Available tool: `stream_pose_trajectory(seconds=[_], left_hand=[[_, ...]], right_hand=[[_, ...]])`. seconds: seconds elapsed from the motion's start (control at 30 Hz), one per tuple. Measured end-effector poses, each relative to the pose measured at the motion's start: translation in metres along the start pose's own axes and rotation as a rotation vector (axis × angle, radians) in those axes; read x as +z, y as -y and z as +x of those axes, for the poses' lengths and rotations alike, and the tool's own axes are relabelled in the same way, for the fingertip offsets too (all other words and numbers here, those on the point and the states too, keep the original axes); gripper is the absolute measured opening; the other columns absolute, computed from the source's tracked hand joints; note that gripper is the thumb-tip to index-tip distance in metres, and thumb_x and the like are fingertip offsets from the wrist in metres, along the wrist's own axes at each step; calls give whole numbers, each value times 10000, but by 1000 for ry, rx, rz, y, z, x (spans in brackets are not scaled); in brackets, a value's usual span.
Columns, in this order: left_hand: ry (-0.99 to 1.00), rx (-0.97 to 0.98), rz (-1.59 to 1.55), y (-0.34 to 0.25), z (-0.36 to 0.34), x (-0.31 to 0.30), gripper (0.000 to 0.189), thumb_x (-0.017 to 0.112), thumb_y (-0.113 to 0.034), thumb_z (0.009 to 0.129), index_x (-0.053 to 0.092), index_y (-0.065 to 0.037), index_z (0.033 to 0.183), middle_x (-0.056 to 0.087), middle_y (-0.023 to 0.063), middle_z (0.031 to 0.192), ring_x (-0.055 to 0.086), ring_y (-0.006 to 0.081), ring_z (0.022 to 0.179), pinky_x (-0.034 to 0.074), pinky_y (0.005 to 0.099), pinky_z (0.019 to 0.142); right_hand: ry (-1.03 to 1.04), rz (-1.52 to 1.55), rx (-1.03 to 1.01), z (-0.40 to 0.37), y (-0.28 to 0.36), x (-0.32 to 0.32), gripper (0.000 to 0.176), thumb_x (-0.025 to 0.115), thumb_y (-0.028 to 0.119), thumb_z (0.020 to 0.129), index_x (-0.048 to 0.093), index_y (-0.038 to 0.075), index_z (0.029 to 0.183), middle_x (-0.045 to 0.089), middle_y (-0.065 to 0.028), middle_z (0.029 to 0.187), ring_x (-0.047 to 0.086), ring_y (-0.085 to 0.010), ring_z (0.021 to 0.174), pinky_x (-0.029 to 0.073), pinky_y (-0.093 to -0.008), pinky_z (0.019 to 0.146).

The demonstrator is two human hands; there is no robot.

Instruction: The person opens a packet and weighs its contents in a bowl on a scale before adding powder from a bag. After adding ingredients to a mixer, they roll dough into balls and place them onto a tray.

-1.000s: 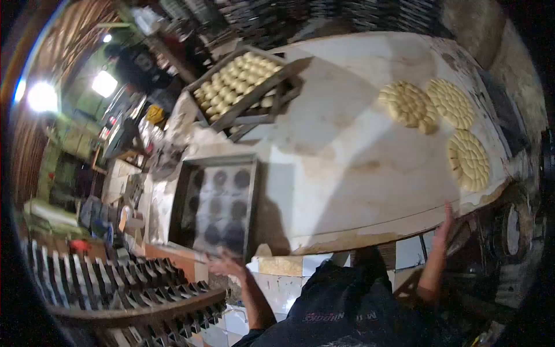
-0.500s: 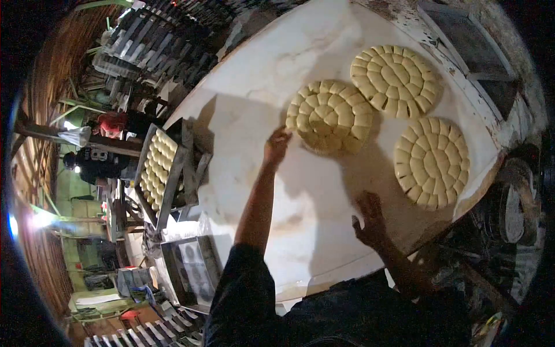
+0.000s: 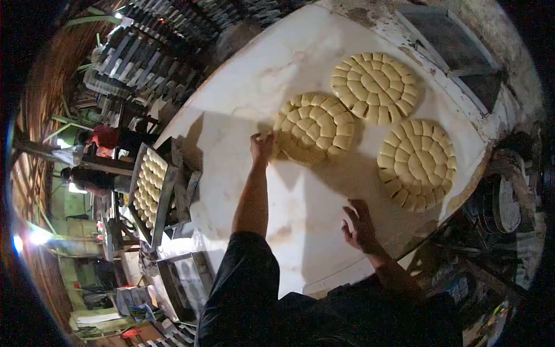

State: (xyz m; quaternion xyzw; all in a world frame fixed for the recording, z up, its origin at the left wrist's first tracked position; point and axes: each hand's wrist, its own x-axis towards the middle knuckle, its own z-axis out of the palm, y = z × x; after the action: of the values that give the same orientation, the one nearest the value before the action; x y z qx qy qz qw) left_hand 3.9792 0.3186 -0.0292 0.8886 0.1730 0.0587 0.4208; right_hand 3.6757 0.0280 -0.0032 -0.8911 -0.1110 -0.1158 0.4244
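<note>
Three round slabs of pale dough, cut into rings of small pieces, lie on the white table (image 3: 298,231). The nearest dough round (image 3: 315,128) is partly in shadow. Right at its left edge is my left hand (image 3: 263,147), its thumb and fingers apart and nothing visible between them. My right hand (image 3: 359,226) hovers over the tabletop, below the rounds, with fingers spread and empty. Another dough round (image 3: 374,87) sits behind the first, close against it. To the right lies the third dough round (image 3: 416,165).
At the table's left edge a tray of dough balls (image 3: 149,188) stands tilted. Below it is a metal box (image 3: 184,283). A grey tray (image 3: 448,40) leans at the far right corner. Two people, one in red (image 3: 106,137), are in the left background.
The view has shifted, moving the dough rounds a little left in it. My left hand's fingers have loosened at the dough's edge. My right hand's fingers have spread wider.
</note>
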Motion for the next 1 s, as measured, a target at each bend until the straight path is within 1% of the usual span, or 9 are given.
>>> stream_pose_trajectory(seconds=[0.17, 0.4, 0.57, 0.63, 0.7, 0.77, 0.8, 0.93, 1.0], left_hand=[[-301, -138, 88, 62, -92, -63, 732, 582, -591, 808, 456, 22, 1188, 644, 218, 929, 623, 345, 885, 492, 413, 730], [55, -20, -1160, 142, -329, -144, 314, 626, -291, 880, 531, -55, 1063, 604, 117, 1057, 593, 196, 931, 544, 351, 715], [165, -233, -1555, 143, -412, -167, 227, 569, -170, 915, 486, -74, 1103, 566, 98, 1128, 571, 191, 960, 523, 331, 726], [135, -206, -1661, 153, -418, -175, 226, 567, -146, 915, 472, -76, 1109, 571, 82, 1106, 568, 179, 950, 513, 321, 731], [77, 99, -964, 173, -416, -191, 249, 566, -102, 911, 441, -71, 1125, 567, 59, 1049, 555, 148, 944, 488, 296, 756], [47, 120, -944, 172, -427, -210, 252, 567, -113, 914, 425, -55, 1114, 549, 46, 957, 533, 114, 902, 457, 263, 771], [-27, 137, -884, 181, -431, -213, 247, 568, -130, 916, 428, -52, 1104, 542, 43, 941, 529, 113, 886, 454, 260, 758], [-123, 52, -645, 196, -454, -224, 268, 581, -221, 907, 459, -30, 1051, 513, 71, 862, 501, 159, 769, 433, 294, 690], [-40, 291, -223, 196, -458, -230, 260, 601, -240, 875, 503, -36, 1002, 516, 102, 885, 484, 231, 803, 417, 356, 726]], right_hand=[[-36, 95, -51, 4, 3, -6, 453, 581, 151, 792, 486, -12, 1204, 499, -223, 1206, 422, -416, 1175, 279, -500, 1042], [-41, 295, 65, -28, -10, 96, 211, 590, 69, 743, 604, 13, 946, 568, -157, 1005, 510, -336, 988, 384, -423, 915], [-69, 165, -611, -97, 133, 180, 290, 561, 210, 849, 516, 13, 1057, 528, -166, 1061, 527, -301, 967, 421, -418, 861], [258, 591, 184, -111, 181, 183, 341, 570, 216, 864, 409, 24, 1095, 502, -161, 1058, 523, -290, 966, 435, -405, 822], [187, 579, 259, -108, 189, 181, 364, 600, 207, 865, 360, 48, 1089, 487, -140, 1031, 520, -266, 954, 445, -382, 794], [183, 494, 112, -99, 148, 185, 416, 647, 246, 853, 367, 57, 1096, 476, -118, 1019, 504, -221, 941, 445, -377, 785], [476, 766, 415, -88, 187, 131, 466, 698, 290, 816, 391, 55, 1075, 472, -74, 942, 489, -200, 863, 437, -369, 773], [-63, 507, 210, -70, 95, 89, 426, 627, 400, 848, 439, 37, 968, 484, -43, 804, 508, -181, 807, 454, -386, 745], [30, 287, 261, -72, 70, 45, 325, 555, 334, 864, 457, 30, 922, 493, -115, 850, 507, -236, 817, 435, -434, 781]])
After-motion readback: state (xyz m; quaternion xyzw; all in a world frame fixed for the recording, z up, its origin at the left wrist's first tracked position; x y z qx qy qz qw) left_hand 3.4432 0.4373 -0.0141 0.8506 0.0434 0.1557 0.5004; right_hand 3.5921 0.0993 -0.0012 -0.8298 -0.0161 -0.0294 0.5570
